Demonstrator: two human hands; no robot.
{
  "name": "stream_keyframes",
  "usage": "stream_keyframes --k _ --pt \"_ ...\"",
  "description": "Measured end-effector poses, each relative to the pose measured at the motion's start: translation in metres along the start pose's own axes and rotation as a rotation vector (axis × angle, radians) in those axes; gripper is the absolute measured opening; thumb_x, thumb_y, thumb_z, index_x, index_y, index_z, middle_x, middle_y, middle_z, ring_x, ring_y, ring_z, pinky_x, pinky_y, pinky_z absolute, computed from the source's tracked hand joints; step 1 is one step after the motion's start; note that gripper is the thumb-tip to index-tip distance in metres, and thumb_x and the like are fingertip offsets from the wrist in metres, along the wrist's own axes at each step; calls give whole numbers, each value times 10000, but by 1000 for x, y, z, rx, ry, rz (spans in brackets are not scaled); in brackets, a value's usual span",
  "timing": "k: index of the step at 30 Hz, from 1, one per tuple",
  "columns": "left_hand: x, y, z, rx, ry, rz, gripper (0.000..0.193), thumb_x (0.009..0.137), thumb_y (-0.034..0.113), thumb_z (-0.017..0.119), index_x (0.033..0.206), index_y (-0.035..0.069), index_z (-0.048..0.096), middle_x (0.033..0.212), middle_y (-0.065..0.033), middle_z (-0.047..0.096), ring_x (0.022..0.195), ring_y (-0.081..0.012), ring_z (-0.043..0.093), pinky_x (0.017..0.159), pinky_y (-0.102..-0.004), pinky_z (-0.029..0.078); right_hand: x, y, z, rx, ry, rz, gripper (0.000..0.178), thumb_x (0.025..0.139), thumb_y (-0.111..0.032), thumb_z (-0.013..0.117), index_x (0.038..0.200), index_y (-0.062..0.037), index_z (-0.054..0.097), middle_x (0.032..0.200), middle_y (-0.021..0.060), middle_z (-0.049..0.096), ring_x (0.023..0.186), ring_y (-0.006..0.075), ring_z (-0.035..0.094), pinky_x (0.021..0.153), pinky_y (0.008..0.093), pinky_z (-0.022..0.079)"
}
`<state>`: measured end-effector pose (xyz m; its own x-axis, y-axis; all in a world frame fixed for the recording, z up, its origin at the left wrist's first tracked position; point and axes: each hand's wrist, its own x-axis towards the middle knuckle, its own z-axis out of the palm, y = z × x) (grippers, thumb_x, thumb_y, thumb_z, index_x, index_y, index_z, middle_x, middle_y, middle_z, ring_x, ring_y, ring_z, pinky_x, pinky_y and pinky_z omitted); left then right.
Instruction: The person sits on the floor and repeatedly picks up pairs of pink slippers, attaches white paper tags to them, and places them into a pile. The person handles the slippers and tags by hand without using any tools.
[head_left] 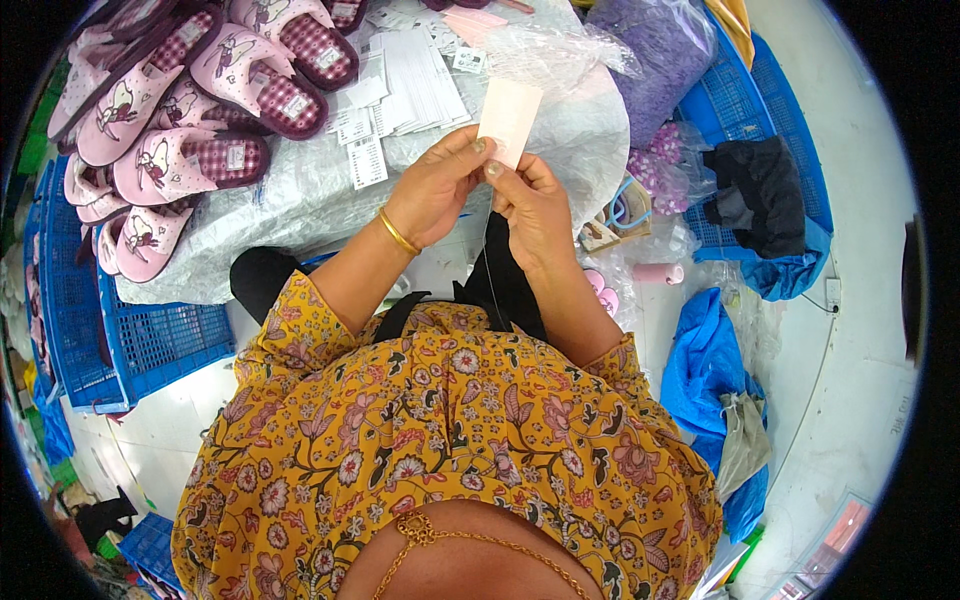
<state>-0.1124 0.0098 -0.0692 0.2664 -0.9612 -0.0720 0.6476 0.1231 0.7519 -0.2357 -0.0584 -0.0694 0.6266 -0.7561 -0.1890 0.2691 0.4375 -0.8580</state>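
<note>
A pale pink card [511, 112] stands up between my two hands over the table's near edge. My left hand [440, 188] pinches its lower left corner between thumb and fingers. Close beside it, my right hand [536, 212] grips the lower right corner, and the two thumbs almost meet. From between the hands a thin pale thread [487, 255] hangs down toward my lap. Beyond my left hand lie white paper tags [367, 162] with printed bars, along with a spread of white paper slips [415, 80].
Pink slippers [165, 165] with dark checked insoles are piled on the left of the plastic-covered table [240, 235]. Blue crates [165, 335] stand at the lower left. To the right are a purple bag [655, 60], black cloth [755, 195] and a blue sheet [700, 365].
</note>
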Motion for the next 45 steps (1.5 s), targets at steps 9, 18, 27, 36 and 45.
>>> stream_keyframes --k 9,18,27,36,45 --pt "-13 25 -26 82 -128 -92 395 1019 318 478 950 0 701 1184 -124 645 1082 -197 588 984 -346 424 -10 -3 -12 -465 -66 -183 142 825 -47 743 914 -10 639 785 1 629 676 46 525 610 198 420" --pt "-28 41 -48 751 -216 -136 130 902 139 667 978 41 709 935 -6 679 856 -79 592 768 -243 476 -21 0 -4 -734 -260 -239 129 811 -13 733 919 -15 662 745 -16 643 671 35 550 618 203 460" --pt "-68 37 -46 1258 -28 478 52 833 105 661 844 80 617 1027 -69 628 1012 -264 545 897 -376 438 -13 -14 -15 -854 -365 -185 347 780 -118 794 1086 -51 644 931 38 658 756 81 592 651 219 475" --pt "-79 31 -44 1236 93 538 75 811 75 671 828 72 598 1030 -88 612 989 -284 552 898 -380 440 -16 13 20 -720 -399 -16 372 830 -58 729 1166 -36 569 1063 92 675 748 92 622 639 247 499" --pt "-80 19 -56 1254 223 698 135 776 55 716 818 71 588 991 -99 619 991 -305 574 884 -394 468 -14 17 34 -1169 -468 -378 341 789 -56 717 1120 -36 632 981 137 659 802 259 649 700 327 522"
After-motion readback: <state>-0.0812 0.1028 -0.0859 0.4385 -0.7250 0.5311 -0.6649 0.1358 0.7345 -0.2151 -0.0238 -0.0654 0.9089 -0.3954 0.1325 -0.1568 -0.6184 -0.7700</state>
